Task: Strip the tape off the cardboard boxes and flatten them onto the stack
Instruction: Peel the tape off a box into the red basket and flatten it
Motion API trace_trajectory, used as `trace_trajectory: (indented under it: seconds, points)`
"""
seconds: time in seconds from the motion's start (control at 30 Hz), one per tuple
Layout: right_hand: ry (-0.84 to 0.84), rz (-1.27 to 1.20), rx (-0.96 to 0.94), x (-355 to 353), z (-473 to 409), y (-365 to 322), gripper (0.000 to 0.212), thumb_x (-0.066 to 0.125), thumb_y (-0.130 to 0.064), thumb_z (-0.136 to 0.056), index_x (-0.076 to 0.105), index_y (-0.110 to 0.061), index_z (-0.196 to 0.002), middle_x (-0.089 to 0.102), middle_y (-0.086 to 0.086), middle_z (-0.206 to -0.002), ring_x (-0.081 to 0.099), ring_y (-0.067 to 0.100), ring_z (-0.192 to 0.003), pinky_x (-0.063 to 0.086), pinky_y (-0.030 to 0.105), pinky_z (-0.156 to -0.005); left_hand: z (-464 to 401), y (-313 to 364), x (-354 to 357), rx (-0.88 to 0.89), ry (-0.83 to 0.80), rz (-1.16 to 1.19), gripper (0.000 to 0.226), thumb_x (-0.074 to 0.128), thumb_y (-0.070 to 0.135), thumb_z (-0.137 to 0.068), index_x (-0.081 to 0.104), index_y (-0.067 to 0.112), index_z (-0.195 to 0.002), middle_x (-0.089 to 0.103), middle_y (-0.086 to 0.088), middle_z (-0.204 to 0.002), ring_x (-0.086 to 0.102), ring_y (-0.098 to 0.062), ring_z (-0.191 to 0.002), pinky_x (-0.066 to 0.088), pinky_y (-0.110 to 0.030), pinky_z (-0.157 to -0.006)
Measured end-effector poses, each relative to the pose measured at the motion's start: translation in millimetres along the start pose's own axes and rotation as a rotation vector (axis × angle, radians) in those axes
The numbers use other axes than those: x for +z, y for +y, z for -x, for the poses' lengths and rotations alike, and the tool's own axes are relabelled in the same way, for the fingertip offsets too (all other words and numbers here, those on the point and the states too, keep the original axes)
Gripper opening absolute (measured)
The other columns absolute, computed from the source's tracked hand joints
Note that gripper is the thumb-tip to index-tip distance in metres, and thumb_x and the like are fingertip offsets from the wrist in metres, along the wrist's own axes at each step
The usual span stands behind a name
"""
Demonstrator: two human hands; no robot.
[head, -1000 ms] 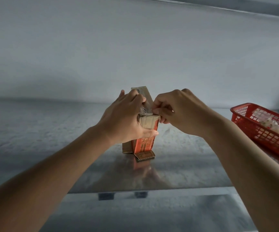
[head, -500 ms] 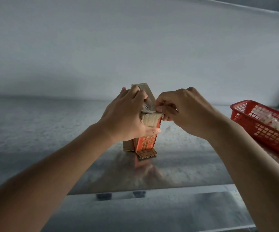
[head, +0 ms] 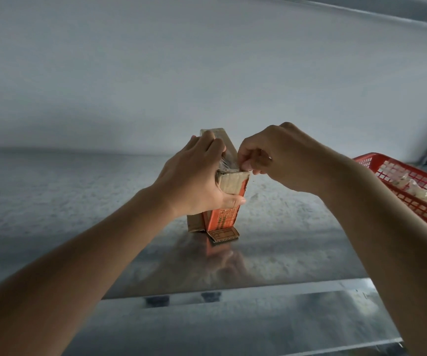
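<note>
So basically a big steel table fills most of the view, w/ a plain grey wall behind it. Over on the right edge there's a red basket holding pale crumpled stuff, prob wads of pulled tape, can't say for sure.

Mid table, a bit toward the far side, stands the cardboard box. It's small, brown w/ an orange printed side, upright on end, one bottom flap already splayed out flat on the steel toward the near side. So the bottom looks opened up, but the top is still partly held together.

Left hand wraps the box from the left side, fingers curled over the top edge and thumb across the near face, gripping it firm so it doesn't tip. Right hand is up at the top right corner, fingertips pinching a strip of clear tape, which looks stringy and stretched between the two hands.

Progress-wise, imo this box is about halfway: tape is lifting but not off yet, and the box hasn't been flattened. No stack of flat boxes in view anywhere, so can't tell how many are done or how many are left. Left to do here: finish peeling, drop the tape (basket, I'd guess), squash the box flat, put it on the stack wherever that is.
</note>
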State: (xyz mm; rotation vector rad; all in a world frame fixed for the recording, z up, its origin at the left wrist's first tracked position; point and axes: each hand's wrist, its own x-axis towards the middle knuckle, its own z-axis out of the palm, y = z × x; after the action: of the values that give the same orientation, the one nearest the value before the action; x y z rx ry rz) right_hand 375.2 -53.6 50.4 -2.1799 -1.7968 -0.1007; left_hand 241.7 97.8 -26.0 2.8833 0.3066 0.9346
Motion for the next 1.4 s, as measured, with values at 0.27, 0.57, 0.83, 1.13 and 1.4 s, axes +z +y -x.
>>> trace_trajectory:
  seconds: [0.27, 0.57, 0.83, 1.13, 1.4]
  points:
    - [-0.187, 0.374, -0.036, 1.0, -9.6, -12.7, 0.025, 0.049, 0.006, -0.096, 0.055, -0.018, -0.101, 0.051, -0.007, -0.090, 0.053, 0.012, -0.076, 0.041, 0.024, -0.061, -1.5, -0.8, 2.2, 0.011, -0.001, 0.034, 0.091, 0.081, 0.079, -0.055, 0.055, 0.019, -0.117, 0.047, 0.006, -0.120, 0.052, -0.016, -0.110, 0.057, -0.041, -0.082]
    - [-0.165, 0.358, -0.115, 14.3, -1.4, -3.1, 0.039, 0.049, 0.010, -0.093, 0.033, -0.024, -0.099, 0.029, -0.014, -0.086, 0.034, -0.003, -0.078, 0.030, 0.015, -0.064, -2.0, -6.0, 2.8, 0.027, 0.011, 0.077, 0.094, 0.071, 0.085, -0.053, 0.051, 0.018, -0.116, 0.048, 0.005, -0.120, 0.052, -0.016, -0.108, 0.056, -0.041, -0.084]
    - [-0.174, 0.188, -0.039, 13.0, -2.7, -1.1, 0.038, 0.043, 0.003, -0.101, 0.034, -0.031, -0.087, 0.043, -0.010, -0.088, 0.040, 0.004, -0.078, 0.034, 0.028, -0.069, -0.7, -9.9, 3.5, 0.022, 0.016, 0.077, 0.094, 0.064, 0.089, -0.053, 0.051, 0.020, -0.114, 0.048, 0.006, -0.119, 0.052, -0.016, -0.108, 0.057, -0.043, -0.085]
    - [-0.160, -0.030, 0.006, 2.5, 1.7, 0.3, 0.018, 0.037, -0.004, -0.106, 0.051, -0.015, -0.102, 0.059, -0.002, -0.095, 0.055, 0.017, -0.086, 0.047, 0.033, -0.073, -1.4, -10.1, 1.0, -0.003, -0.025, 0.075, 0.096, 0.073, 0.086, -0.054, 0.049, 0.019, -0.119, 0.044, 0.007, -0.121, 0.048, -0.013, -0.109, 0.054, -0.038, -0.087]
    - [0.053, -0.202, -0.003, 7.1, 9.3, 16.9, 0.027, 0.071, -0.017, -0.095, 0.076, -0.025, -0.121, 0.075, -0.016, -0.094, 0.073, 0.000, -0.080, 0.062, 0.025, -0.079, -3.0, -9.0, 3.4, 0.012, -0.022, 0.076, 0.094, 0.067, 0.089, -0.055, 0.049, 0.020, -0.116, 0.043, 0.008, -0.119, 0.048, -0.013, -0.110, 0.056, -0.041, -0.089]
